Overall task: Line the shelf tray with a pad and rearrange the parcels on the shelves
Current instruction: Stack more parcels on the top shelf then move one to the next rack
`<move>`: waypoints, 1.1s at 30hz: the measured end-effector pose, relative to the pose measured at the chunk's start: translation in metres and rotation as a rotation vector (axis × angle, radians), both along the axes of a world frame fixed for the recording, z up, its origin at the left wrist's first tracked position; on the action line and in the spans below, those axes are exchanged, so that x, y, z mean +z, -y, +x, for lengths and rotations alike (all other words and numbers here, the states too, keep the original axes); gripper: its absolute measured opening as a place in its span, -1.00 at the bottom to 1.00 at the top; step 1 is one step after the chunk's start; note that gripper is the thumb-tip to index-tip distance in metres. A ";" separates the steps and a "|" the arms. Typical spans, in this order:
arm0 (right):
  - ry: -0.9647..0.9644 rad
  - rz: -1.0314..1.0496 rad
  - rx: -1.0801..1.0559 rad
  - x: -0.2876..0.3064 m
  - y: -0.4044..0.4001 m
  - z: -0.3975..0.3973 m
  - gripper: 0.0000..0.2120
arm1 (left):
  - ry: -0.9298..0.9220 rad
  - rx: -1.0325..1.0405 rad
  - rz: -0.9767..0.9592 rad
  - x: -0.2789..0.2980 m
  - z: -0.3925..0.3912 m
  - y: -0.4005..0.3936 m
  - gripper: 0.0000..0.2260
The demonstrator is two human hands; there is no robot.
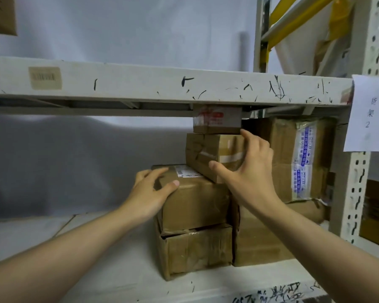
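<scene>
A stack of brown cardboard parcels stands on the lower shelf [79,270]. My left hand [150,189] rests on the top left corner of the middle parcel [195,202], thumb on its front face. That parcel sits on a crumpled bottom parcel [197,250]. My right hand [247,169] is spread against the right front of a smaller taped parcel [206,154], thumb low on its front corner and fingers reaching up its right edge. A small parcel with red print [217,120] sits on top, just under the upper shelf beam [140,82].
A large parcel with blue-printed tape [302,158] stands to the right on another box [260,239]. The perforated shelf upright [359,171] carries a paper label [370,114]. Grey cloth hangs behind. More boxes lie beyond the upright at right.
</scene>
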State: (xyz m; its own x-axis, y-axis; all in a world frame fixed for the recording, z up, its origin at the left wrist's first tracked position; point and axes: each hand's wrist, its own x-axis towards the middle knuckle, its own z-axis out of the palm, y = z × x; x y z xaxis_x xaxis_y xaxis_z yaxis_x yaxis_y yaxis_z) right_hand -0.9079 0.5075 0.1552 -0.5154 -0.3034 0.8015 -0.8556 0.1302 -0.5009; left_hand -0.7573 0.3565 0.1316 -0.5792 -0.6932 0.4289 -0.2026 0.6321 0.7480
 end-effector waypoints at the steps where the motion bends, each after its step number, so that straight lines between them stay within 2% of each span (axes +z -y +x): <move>1: 0.022 0.001 -0.014 0.002 0.002 -0.002 -0.08 | 0.008 -0.005 0.028 -0.001 -0.001 0.000 -0.58; 4: 0.037 -0.002 -0.074 0.011 0.010 -0.004 0.03 | 0.008 -0.036 0.124 -0.004 0.002 -0.005 -0.60; 8: 0.037 0.011 -0.161 0.030 0.021 0.000 0.06 | 0.017 -0.022 0.124 0.000 0.003 -0.013 -0.58; 14: 0.073 0.107 -0.291 0.063 0.038 0.002 0.07 | 0.074 0.055 0.146 0.019 -0.001 -0.018 -0.37; 17: 0.117 0.124 -0.319 0.076 0.053 -0.007 0.10 | 0.040 0.068 0.105 0.031 -0.009 -0.026 -0.34; 22: 0.140 0.130 -0.339 0.077 0.064 -0.016 -0.07 | -0.032 0.022 0.128 0.039 -0.011 -0.030 -0.35; 25: 0.106 0.058 -0.274 0.072 0.061 -0.013 -0.03 | -0.106 -0.003 0.253 0.044 0.001 -0.026 -0.36; 31: 0.121 -0.097 -0.006 0.064 0.041 -0.011 -0.34 | -0.267 -0.027 0.599 0.058 0.025 -0.013 -0.28; 33: 0.153 -0.099 0.068 0.062 0.039 -0.016 -0.37 | -0.319 -0.088 0.693 0.063 0.030 -0.012 -0.26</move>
